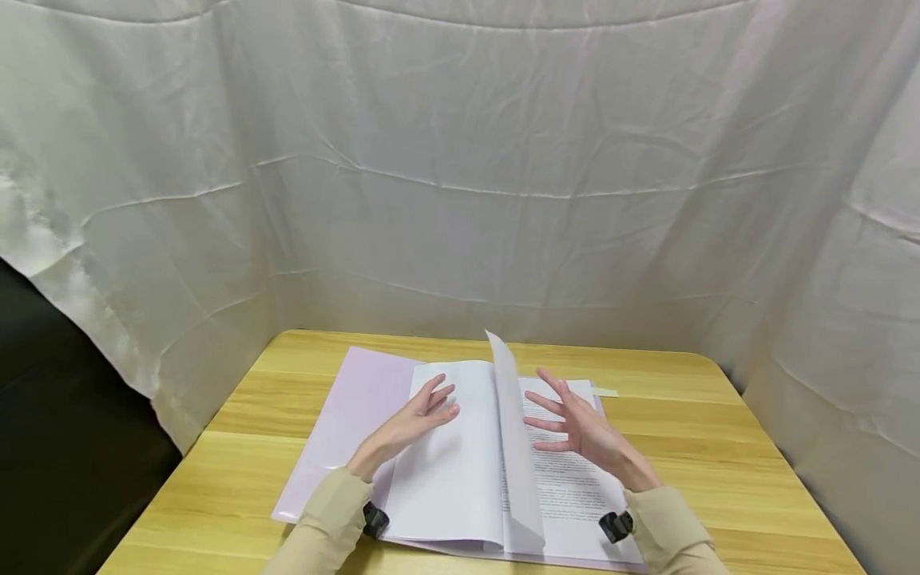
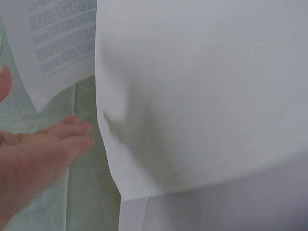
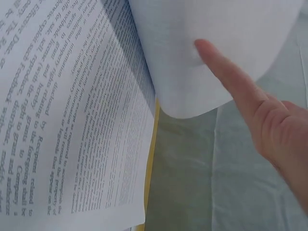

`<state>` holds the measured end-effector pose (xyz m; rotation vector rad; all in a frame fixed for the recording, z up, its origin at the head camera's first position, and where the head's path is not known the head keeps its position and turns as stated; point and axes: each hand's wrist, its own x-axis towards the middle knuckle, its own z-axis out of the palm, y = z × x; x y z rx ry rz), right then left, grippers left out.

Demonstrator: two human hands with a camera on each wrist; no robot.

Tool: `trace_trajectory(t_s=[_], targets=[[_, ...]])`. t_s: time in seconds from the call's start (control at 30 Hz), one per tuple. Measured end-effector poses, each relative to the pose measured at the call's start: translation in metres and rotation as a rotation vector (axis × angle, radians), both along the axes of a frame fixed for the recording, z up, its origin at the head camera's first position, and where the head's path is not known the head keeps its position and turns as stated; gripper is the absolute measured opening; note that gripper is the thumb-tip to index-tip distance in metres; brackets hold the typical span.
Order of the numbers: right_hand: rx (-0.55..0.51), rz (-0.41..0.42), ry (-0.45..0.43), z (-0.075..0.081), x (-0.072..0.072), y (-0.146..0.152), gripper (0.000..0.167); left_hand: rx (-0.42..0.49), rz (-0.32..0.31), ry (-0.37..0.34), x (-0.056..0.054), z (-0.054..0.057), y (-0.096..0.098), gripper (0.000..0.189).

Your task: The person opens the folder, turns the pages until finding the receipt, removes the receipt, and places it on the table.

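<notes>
A lavender folder (image 1: pixel 345 435) lies spread on the table with white sheets inside. One loose-standing page (image 1: pixel 514 447) rises in the middle, curved, between the left pages (image 1: pixel 449 471) and the printed right pages (image 1: pixel 575 495). Above the left pages hovers my left hand (image 1: pixel 417 419), fingers extended and holding nothing; in the left wrist view that hand (image 2: pixel 43 151) is beside the paper's edge. On the other side, my right hand (image 1: pixel 585 427) has its fingers spread, close to the standing page. The right wrist view shows its index fingertip (image 3: pixel 204 50) overlapping that page.
The wooden table (image 1: pixel 719 479) extends on both sides of the folder. A pale yellow-green tab (image 1: pixel 606 392) sticks out at the folder's upper right. Light grey curtains (image 1: pixel 503 200) surround the table, and something black (image 1: pixel 65 447) stands at the left.
</notes>
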<state>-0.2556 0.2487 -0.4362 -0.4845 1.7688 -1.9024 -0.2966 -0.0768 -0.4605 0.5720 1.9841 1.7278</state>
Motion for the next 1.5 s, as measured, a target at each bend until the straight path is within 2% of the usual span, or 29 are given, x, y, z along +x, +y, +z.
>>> trace_trajectory(t_s=[0.1,0.23,0.43,0.6,0.67,0.8,0.9,1.03,1.27,1.37,1.5], targets=[[0.021,-0.012,-0.002,-0.001,-0.001,-0.003,0.059,0.026,-0.027,-0.024,-0.001,-0.002,0.004,0.087],[0.05,-0.014,0.009,-0.001,-0.001,-0.007,0.059,0.01,-0.021,-0.036,0.0,-0.002,0.009,0.086],[0.065,0.01,0.013,-0.001,-0.001,-0.013,0.058,-0.032,0.053,-0.034,0.002,0.002,0.016,0.092],[0.058,0.026,0.006,-0.001,-0.001,-0.015,0.057,0.02,0.082,-0.011,0.0,0.006,0.021,0.097],[0.051,0.037,0.008,-0.002,-0.001,-0.015,0.057,0.029,0.11,0.012,0.0,0.008,0.023,0.097],[0.036,0.052,0.017,-0.002,0.0,-0.014,0.055,0.025,0.206,0.037,-0.001,0.013,0.024,0.097],[0.038,0.057,0.021,-0.001,0.001,-0.013,0.056,0.04,0.261,0.025,-0.001,0.017,0.022,0.097],[0.065,0.061,0.024,0.001,0.002,-0.01,0.058,0.065,0.295,0.0,-0.002,0.02,0.017,0.098],[0.117,0.054,0.056,-0.002,0.001,0.001,0.058,0.041,0.356,-0.006,-0.005,0.018,0.005,0.097],[0.133,0.054,0.068,-0.005,0.0,0.007,0.058,0.013,0.365,0.001,-0.007,0.016,-0.001,0.097],[0.191,0.022,0.071,-0.007,-0.001,0.015,0.058,-0.014,0.344,0.009,-0.009,0.014,-0.011,0.098]])
